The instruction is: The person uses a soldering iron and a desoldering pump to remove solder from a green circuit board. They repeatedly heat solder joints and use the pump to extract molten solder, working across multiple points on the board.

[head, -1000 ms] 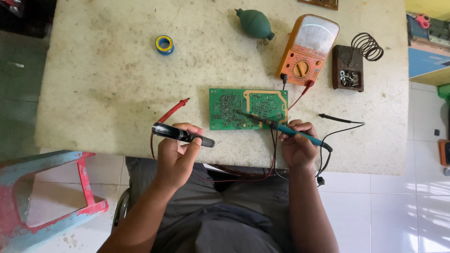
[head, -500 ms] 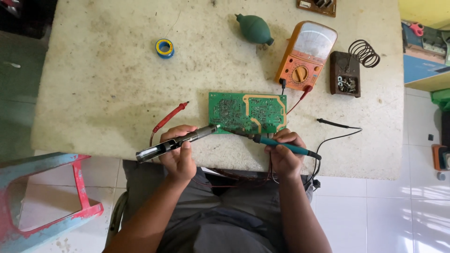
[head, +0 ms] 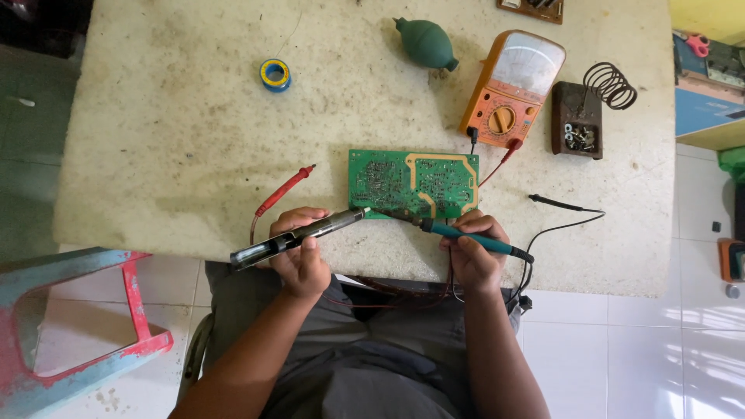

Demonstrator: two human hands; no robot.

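Spreading under everything is a pale, speckled and stained stone tabletop (head: 178,147), standing on a white tiled floor (head: 636,357); a worn red and pale blue plastic stool (head: 70,326) sits on the floor down and left of the green circuit board (head: 411,184).

That board lies flat near the tabletop's near edge, solder side up, with fine traces and wide tan copper areas. Just beyond its far right corner rests an orange analogue multimeter (head: 512,89) with a white dial face; a dark block with a coiled wire holder (head: 590,112) sits further right of the board. A green rubber bulb (head: 425,43) lies beyond the board, and a small blue and yellow roll (head: 275,74) lies well off beyond its left side. A red probe (head: 283,192) lies left of the board, a black probe (head: 555,203) right of it.

At the board's near edge, the left hand (head: 299,256) is closed around a silvery and black desoldering pump (head: 299,237), its tip touching or just at the board's near left edge. The right hand (head: 473,256) grips a teal-handled soldering iron (head: 466,237), tip on the board's near edge beside the pump's tip.
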